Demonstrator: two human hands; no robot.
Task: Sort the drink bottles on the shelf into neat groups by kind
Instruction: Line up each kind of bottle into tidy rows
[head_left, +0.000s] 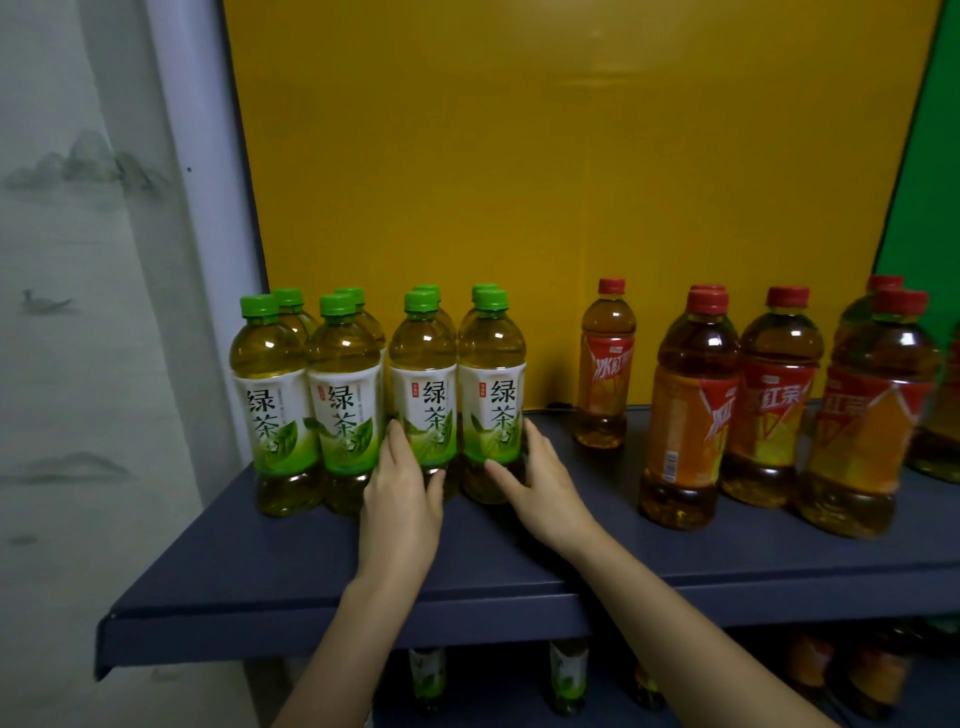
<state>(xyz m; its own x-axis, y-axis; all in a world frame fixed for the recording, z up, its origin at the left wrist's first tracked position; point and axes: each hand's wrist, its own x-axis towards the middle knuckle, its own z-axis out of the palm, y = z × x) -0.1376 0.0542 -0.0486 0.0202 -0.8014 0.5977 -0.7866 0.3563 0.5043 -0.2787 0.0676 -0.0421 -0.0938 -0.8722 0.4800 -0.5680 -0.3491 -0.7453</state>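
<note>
Several green tea bottles with green caps stand in two rows at the left of the dark blue shelf (519, 561). My left hand (402, 499) holds the base of the third front green tea bottle (423, 384). My right hand (540, 480) wraps around the base of the fourth front green tea bottle (492, 384). Several red-capped iced black tea bottles stand to the right; one (605, 364) stands alone near the back, and the others (691, 410) cluster further right.
A yellow back panel (571, 182) rises behind the shelf, with a green panel (924, 208) at the right. A white post (208, 234) borders the left side. More bottles (569, 675) stand on a lower shelf under the front edge.
</note>
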